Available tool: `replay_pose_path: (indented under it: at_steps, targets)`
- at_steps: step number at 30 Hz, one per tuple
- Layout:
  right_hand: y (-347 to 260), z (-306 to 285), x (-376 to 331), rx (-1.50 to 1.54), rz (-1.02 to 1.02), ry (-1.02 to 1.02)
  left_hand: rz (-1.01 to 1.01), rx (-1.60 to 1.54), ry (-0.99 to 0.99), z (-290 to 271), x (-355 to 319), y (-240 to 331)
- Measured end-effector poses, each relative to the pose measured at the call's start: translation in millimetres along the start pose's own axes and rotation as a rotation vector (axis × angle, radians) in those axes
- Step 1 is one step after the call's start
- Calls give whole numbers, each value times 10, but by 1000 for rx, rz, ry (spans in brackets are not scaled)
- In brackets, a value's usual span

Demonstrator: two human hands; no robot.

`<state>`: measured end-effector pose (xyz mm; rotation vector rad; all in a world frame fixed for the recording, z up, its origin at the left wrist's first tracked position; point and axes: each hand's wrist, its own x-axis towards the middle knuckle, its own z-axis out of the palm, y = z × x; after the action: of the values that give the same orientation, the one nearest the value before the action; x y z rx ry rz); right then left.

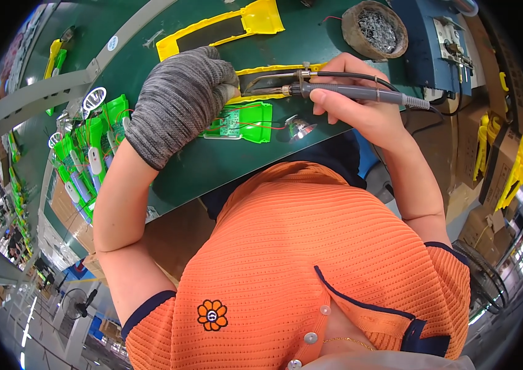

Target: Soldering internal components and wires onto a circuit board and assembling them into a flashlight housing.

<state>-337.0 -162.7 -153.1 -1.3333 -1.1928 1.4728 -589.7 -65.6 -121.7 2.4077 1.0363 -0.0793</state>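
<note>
The green plastic housing (246, 121) with its small circuit board (224, 126) lies flat on the green counter (212, 163), close to the counter's near edge, and thin red wires (260, 126) run across it toward a small shiny reflector cup (299, 128) lying just beside it on its right. My left hand (178, 105), in a grey knit glove, lies over the housing's left end with its grip curled down onto it, though the glove hides the fingertips and I cannot tell exactly what they pinch. My bare right hand (351, 98) has its grip clamped on the grey handle of a soldering iron (335, 92), held like a pen, almost level, with the metal tip pointing left toward my gloved hand just above the housing; I cannot tell whether the tip touches the board. The iron's dark cord arcs over my right hand toward a blue soldering station (431, 46) at the far right of the counter. Under the iron lies a yellow plastic shell (273, 69), and a second yellow shell (230, 28) sits farther back. A round holder filled with metal wool (375, 28) stands near the station. To my left, a batch of similar green housings with white parts (85, 157) is lined up along the counter's edge. Cardboard boxes holding yellow pieces (508, 160) stand off to my right, below counter level.
</note>
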Motion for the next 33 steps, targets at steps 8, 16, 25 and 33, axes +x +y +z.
replay_pose_path:
  at_steps: [8, 16, 25, 33]
  targets:
    - [11, -17, -15, 30, 2, 14, -37, -38, -22, -10, -2, 11]
    - [36, -13, -11, 15, -12, 10, -20, -43, -9, 6, 13, -13]
    - [26, 1, -17, -24, -27, 9, -20, -37, -13, -8, 8, 6]
    - [-1, -10, -29, 2, 11, 1, 11, -22, 13, 20, -1, -28]
